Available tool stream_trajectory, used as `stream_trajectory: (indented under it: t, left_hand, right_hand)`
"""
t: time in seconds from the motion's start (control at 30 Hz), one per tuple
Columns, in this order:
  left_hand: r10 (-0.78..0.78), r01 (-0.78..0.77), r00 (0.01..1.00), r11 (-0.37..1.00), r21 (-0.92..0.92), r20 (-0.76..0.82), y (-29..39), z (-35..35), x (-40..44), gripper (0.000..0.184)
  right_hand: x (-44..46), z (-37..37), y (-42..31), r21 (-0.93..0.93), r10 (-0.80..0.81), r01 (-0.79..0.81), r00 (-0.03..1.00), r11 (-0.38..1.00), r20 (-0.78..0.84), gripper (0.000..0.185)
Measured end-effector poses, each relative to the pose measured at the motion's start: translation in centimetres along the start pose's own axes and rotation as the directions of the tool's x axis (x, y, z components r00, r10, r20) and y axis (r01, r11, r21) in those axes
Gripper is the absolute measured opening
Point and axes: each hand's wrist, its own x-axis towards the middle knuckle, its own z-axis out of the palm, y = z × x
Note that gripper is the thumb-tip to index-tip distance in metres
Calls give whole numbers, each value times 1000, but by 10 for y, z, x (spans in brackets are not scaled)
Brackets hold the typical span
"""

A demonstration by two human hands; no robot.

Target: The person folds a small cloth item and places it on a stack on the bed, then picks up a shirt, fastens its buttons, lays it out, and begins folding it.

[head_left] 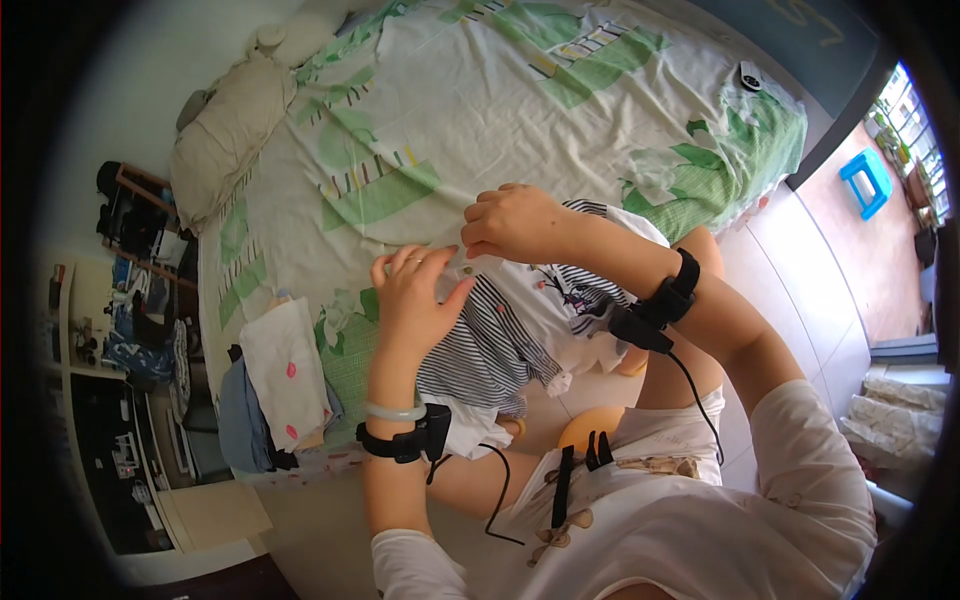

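A white garment with navy stripes (490,335) and small coloured prints lies over the near edge of the bed and hangs toward my lap. My left hand (412,300), with a ring and a pale bangle, is at its upper left edge, thumb and fingers apart. Just to the right, my right hand (515,222) is closed at the garment's top edge, its fingers curled. What those fingers hold, if anything, is hidden. A black strap with a small device and cable circles each forearm.
The bed (440,110) has a green and white sheet. Folded clothes (285,370) lie at its left edge, a pillow (235,135) at the upper left, a remote control (750,75) at the far right. Shelves (100,400) stand left; a blue stool (865,183) stands beyond a doorway.
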Motion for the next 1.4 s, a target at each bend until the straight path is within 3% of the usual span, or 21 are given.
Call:
stream_trajectory:
  t: [0.13,0.2,0.27,0.3,0.37,0.4,0.43,0.57,0.63,0.67,0.7,0.73,0.77,0.83,0.87,1.0,1.2,1.27,1.3,1.37,1.4]
  left_hand:
    - [-33,36,986,999,-18,164,-12,10,0,23]
    - [-54,64,986,996,-61,155,-18,15,-3,24]
    - [-78,94,986,990,-105,149,-18,18,-5,26]
    - [-70,77,994,994,-81,85,-15,18,-6,26]
    - [-71,72,997,995,-63,15,-8,11,-9,27]
    - [-95,89,993,992,-88,-69,-3,0,-9,27]
    - [-119,103,981,988,-112,-152,-1,-7,-12,28]
    - [-304,276,943,942,-191,-133,-33,-21,-62,31]
    - [-593,598,801,785,-162,82,-45,-19,-87,29]
    - [-598,603,797,782,-160,82,-49,-17,-93,29]
    - [-630,685,726,694,-220,274,-52,-17,-99,28]
    - [-624,766,634,590,-257,458,-55,-15,-105,27]
    - [-631,771,629,585,-254,454,-58,-11,-113,27]
    - [-534,789,612,454,-414,583,-66,-1,-126,27]
    - [-574,803,595,386,-454,563,-64,2,-129,28]
    - [-604,834,546,329,-443,580,-64,8,-139,26]
    - [-745,720,523,126,-682,415,-54,14,-145,21]
    - [-801,612,572,275,-741,176,-47,5,-142,19]
    - [-802,608,572,274,-745,173,-45,-6,-137,19]
    - [-744,634,663,503,-588,78,-40,-36,-130,17]
    - [-733,593,679,511,-623,46,-40,-47,-129,16]
  right_hand:
    - [0,-4,-4,-4,12,-12,1000,1000,25,17]
    - [-1,-5,-1,-14,29,-28,998,1000,55,16]
    - [-4,-6,6,202,-10,58,973,978,-231,14]
    - [-7,-10,11,201,-10,57,974,978,-225,14]
    - [-17,-25,24,454,273,-137,929,880,-249,19]
    - [-25,-32,31,452,269,-137,933,881,-241,19]
    - [-36,-40,40,416,340,-266,933,870,-114,19]
    - [-72,-57,51,199,518,-534,846,822,127,24]
    - [-86,-55,60,181,573,-597,802,782,170,27]
    - [-86,-53,60,161,621,-653,755,740,211,31]
    - [-85,-52,60,165,615,-649,758,743,215,31]
    - [-83,-53,58,181,673,-732,677,657,296,29]
    - [-80,-53,57,185,716,-805,587,563,378,28]
    - [-80,-48,62,232,619,-751,647,619,445,32]
    - [-81,-47,62,279,520,-699,691,659,503,36]
    - [-79,-48,64,279,482,-688,689,670,542,33]
    - [-87,-42,63,256,606,-699,710,667,358,26]
    - [-87,-44,57,304,595,-655,755,692,274,27]
    - [-88,-46,54,300,593,-653,757,695,273,27]
    - [-92,-53,47,426,562,-624,779,655,278,20]
    - [-94,-58,43,424,556,-622,782,658,282,20]
